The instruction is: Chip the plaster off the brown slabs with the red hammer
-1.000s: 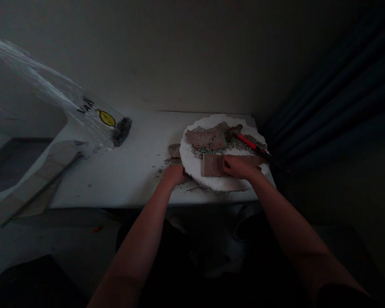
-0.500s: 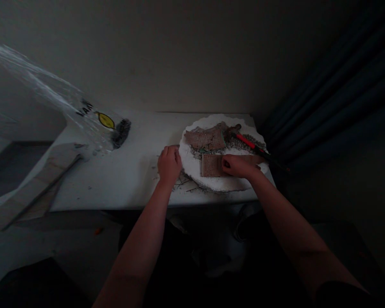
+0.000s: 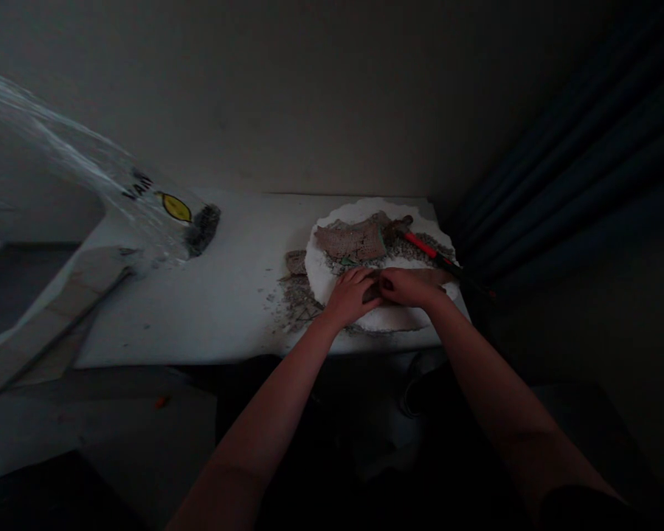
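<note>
The brown, rectangular, perforated block (image 3: 373, 290) lies directly beneath both grips, flat on a white, round, rough-edged slab (image 3: 403, 318), with only a dark strip of it showing between them. The left hand (image 3: 350, 299) is fairly wide, fingers laid over the block's left end and thumb spread apart; whether it clasps the block, I cannot tell. The right hand (image 3: 408, 287) is narrow, curled against the block; the gloom hides whether it pinches it. Just beyond the grips lie a brown, cracked, perforated piece (image 3: 351, 242) and a hammer with a red-and-black handle (image 3: 420, 245).

Half a second ago the left hand was at the slab's left edge, leaving the block's left end bare; now it covers that end, and a brown, rough chunk (image 3: 296, 262) shows again on the white bench (image 3: 237, 295), left of the grips. The right hand has stayed put.
</note>
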